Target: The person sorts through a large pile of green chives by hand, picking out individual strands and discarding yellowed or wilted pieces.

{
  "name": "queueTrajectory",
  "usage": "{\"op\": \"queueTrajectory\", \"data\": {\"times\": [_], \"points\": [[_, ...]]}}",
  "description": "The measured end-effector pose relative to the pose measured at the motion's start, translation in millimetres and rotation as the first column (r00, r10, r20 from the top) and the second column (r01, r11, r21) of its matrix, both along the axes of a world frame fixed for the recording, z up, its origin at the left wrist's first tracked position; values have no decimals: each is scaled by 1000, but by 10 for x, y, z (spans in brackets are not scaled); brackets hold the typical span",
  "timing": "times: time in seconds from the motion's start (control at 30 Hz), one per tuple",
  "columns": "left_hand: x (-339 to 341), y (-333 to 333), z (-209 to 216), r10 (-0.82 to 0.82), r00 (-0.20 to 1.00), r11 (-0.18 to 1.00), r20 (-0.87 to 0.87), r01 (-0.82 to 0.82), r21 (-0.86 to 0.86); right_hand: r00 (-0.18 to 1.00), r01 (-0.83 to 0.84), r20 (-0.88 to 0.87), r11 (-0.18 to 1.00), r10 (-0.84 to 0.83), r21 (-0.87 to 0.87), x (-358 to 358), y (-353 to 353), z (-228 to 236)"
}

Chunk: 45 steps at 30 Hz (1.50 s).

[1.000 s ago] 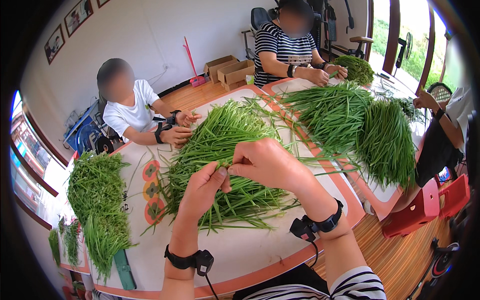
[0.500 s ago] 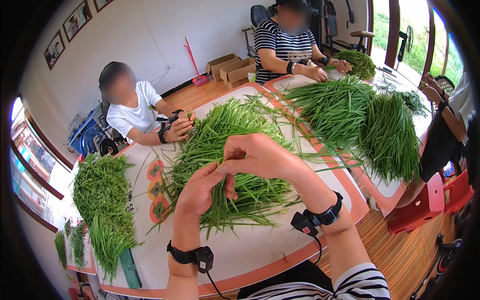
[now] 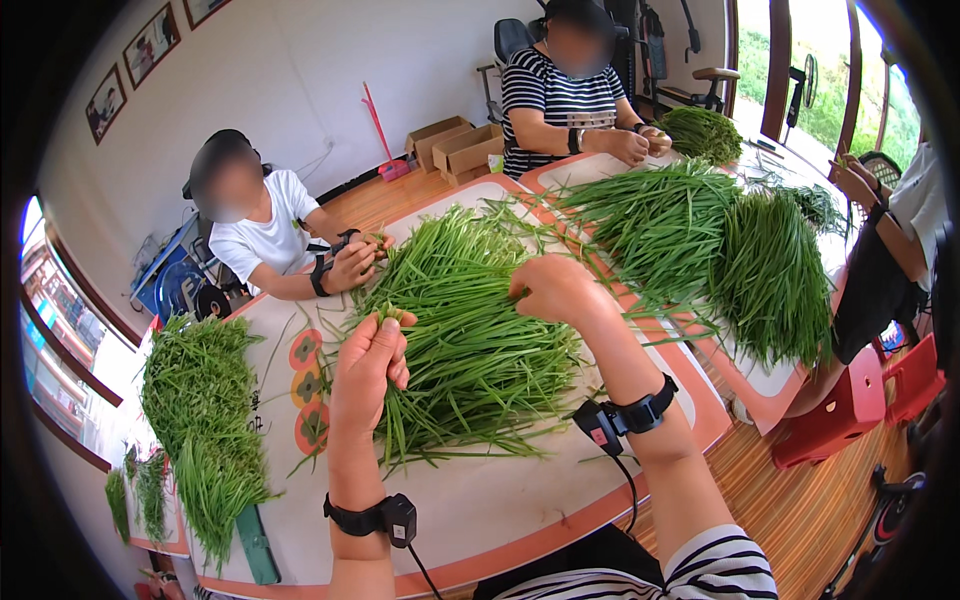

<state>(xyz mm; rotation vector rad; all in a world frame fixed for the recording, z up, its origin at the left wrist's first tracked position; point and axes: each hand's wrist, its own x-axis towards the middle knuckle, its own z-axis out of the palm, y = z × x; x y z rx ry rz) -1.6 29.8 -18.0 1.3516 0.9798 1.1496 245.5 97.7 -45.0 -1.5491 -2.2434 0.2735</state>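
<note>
A broad heap of long green garlic chives (image 3: 470, 345) lies on the table in front of me. My left hand (image 3: 368, 370), raised at the heap's near left side, is closed, with a few short chive stalks (image 3: 395, 315) poking out between thumb and forefinger. Over the right part of the heap is my right hand (image 3: 565, 288), its fingers bent down and pressed together at the leaves. Its fingertips are partly hidden, so what they pinch cannot be made out. Both wrists wear black straps with small boxes and cables.
Another chive pile (image 3: 205, 420) covers the table's left side, beside a green flat case (image 3: 258, 545). More bundles (image 3: 775, 275) lie on the right-hand table. Two people handle chives across from me; a third is at the far right. A red stool (image 3: 825, 405) stands on the floor.
My hands, together over the heap before, have parted. The right one moved right, down toward the leaves; the left shifted slightly left, keeping the short stalks. The striped-shirt person's hands moved closer together.
</note>
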Motion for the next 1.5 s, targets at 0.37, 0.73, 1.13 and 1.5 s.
{"op": "queueTrajectory", "data": {"times": [0.37, 0.73, 1.13, 1.5], "points": [[-40, -7, -6, -35, 999, 999, 26, 35, 13, 955, -137, -263, 990, 140, 30, -70, -128, 242], [138, 12, -98, 392, 744, 721, -541, 117, 683, 894, -305, -319, 949, 315, 81, -253, -304, 341], [162, -97, -12, -24, 958, 964, -286, 98, 248, 696, -164, -679, 973, 233, 166, -263, -427, 513], [105, -179, 98, -28, 987, 943, -160, 79, 323, 654, -298, -692, 945, 305, 135, -371, -413, 426]]}}
